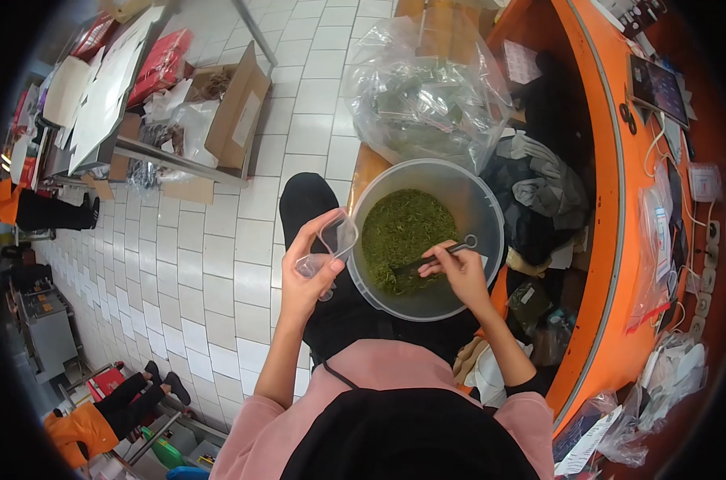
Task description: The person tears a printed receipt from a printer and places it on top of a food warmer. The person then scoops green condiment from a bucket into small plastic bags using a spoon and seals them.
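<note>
A round translucent tub (491, 204) stands in front of me, with green chopped leaves (407, 228) in it. My right hand (457, 272) is closed around the handle of a black spoon (427, 261), whose far end reaches into the leaves. At the tub's left rim, my left hand (307, 264) holds a small clear plastic container (339, 234) between thumb and fingers. More clear plastic shows against the palm of that hand. Just beyond the tub lies a large clear plastic bag (427, 96) with clear pieces inside.
An orange counter (583, 320) curves along the right, with a tablet (657, 90) on it. Grey cloth (543, 180) lies beside the tub. An open cardboard box (236, 112) is at the upper left. Two people in orange tops (87, 428) are at the left.
</note>
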A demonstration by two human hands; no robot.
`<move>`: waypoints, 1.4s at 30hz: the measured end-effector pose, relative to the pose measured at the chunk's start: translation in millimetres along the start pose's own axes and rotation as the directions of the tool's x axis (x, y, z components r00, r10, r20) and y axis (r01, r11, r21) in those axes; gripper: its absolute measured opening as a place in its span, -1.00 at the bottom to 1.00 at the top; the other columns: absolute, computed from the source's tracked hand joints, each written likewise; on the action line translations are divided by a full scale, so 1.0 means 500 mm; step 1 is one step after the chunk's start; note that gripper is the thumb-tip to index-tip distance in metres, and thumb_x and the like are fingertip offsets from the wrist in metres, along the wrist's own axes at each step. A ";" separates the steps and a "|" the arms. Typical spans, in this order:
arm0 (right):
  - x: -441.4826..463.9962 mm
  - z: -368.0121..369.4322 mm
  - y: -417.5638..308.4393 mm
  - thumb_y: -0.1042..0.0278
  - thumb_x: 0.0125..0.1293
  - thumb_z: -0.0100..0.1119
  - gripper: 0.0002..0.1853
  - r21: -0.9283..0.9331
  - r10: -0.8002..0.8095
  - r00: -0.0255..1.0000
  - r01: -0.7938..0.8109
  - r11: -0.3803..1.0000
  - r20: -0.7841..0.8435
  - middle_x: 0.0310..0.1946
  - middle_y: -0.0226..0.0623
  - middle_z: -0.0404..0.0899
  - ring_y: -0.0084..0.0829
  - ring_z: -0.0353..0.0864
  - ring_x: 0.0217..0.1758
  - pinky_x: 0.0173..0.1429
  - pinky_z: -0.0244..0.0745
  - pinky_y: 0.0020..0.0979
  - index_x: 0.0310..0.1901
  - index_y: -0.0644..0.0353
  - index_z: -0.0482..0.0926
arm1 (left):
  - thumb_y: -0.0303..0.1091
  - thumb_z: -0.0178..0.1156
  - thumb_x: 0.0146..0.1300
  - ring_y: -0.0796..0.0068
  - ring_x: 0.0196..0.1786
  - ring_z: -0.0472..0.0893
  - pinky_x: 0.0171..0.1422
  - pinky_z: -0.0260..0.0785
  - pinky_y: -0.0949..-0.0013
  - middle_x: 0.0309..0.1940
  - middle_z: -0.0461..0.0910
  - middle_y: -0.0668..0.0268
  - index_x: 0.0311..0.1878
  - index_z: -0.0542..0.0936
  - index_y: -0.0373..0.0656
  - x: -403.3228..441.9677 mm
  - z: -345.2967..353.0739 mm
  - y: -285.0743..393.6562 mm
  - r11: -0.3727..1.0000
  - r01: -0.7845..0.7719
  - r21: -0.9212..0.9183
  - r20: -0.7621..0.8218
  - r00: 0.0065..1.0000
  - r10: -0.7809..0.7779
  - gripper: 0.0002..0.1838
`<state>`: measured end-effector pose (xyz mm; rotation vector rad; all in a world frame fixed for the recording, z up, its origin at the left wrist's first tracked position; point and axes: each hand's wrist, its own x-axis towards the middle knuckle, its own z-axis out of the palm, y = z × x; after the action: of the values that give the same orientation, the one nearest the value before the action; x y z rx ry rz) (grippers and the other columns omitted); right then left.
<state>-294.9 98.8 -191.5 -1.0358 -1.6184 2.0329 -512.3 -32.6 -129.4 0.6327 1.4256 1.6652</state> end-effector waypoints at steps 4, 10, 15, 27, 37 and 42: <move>-0.042 -0.043 -0.026 0.37 0.42 -0.06 -0.72 0.247 0.004 0.982 0.043 0.968 -0.190 -0.31 -0.08 0.57 -0.32 0.66 -0.34 -0.20 0.62 -0.38 -0.28 0.48 0.51 | -0.42 0.32 0.04 0.89 -0.60 0.33 -0.58 0.10 0.75 0.23 0.41 0.19 0.23 0.36 -0.28 0.044 0.051 0.002 0.999 0.027 -0.045 0.159 0.987 -0.019 -0.36; -0.085 -0.102 -0.033 0.35 0.43 -0.06 -0.71 0.155 -0.099 0.882 0.190 0.970 -0.460 -0.36 -0.11 0.55 -0.27 0.67 -0.35 -0.23 0.63 -0.38 -0.27 0.49 0.50 | -0.53 0.35 0.00 0.92 -0.52 0.24 -0.45 0.10 0.75 0.16 0.50 0.32 0.20 0.44 -0.16 0.090 0.116 -0.048 0.976 -0.046 0.213 0.279 0.960 -0.015 -0.39; -0.091 -0.115 -0.033 0.34 0.43 -0.06 -0.70 0.096 -0.170 0.821 0.262 0.960 -0.545 -0.41 -0.12 0.55 -0.30 0.66 -0.38 -0.26 0.62 -0.40 -0.28 0.48 0.49 | -0.44 0.38 -0.03 0.44 -0.09 0.57 -0.27 0.43 0.49 0.10 0.53 0.29 0.16 0.47 -0.09 0.091 0.126 -0.069 0.826 -0.237 0.512 0.328 0.942 0.067 -0.40; -0.108 -0.086 -0.144 0.44 0.42 -0.10 -0.74 0.035 -0.311 0.758 0.402 0.915 -0.574 -0.38 -0.08 0.54 -0.33 0.64 -0.45 -0.33 0.62 -0.39 -0.30 0.49 0.49 | -0.34 0.39 -0.03 0.30 0.01 0.59 -0.09 0.51 0.33 0.07 0.54 0.34 0.14 0.46 -0.03 0.070 0.147 -0.078 0.611 -0.462 0.643 0.490 0.861 0.136 -0.41; -0.118 -0.032 -0.147 0.57 0.23 0.16 -0.92 -0.340 -0.397 0.906 0.331 0.880 -0.145 -0.18 -0.18 0.59 -0.48 0.61 -0.32 -0.20 0.55 -0.51 -0.27 0.35 0.61 | -0.38 0.39 -0.04 0.34 -0.12 0.64 -0.16 0.48 0.40 -0.01 0.60 0.32 0.09 0.51 -0.09 0.077 0.143 -0.096 0.673 -0.466 0.574 0.472 0.860 0.193 -0.46; -0.133 -0.023 -0.155 0.63 0.22 0.14 -0.90 -0.249 -0.448 0.862 0.392 0.886 -0.236 -0.19 -0.16 0.59 -0.48 0.62 -0.34 -0.24 0.55 -0.53 -0.24 0.40 0.60 | -0.45 0.38 -0.04 0.35 -0.03 0.61 0.02 0.40 0.39 -0.07 0.62 0.27 0.07 0.54 -0.13 0.061 0.154 -0.066 0.764 -0.124 0.633 0.361 0.920 -0.150 -0.49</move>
<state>-255.1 85.2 -97.9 -0.8877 -1.7242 1.3922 -457.4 35.2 -147.7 1.2635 1.6779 0.9062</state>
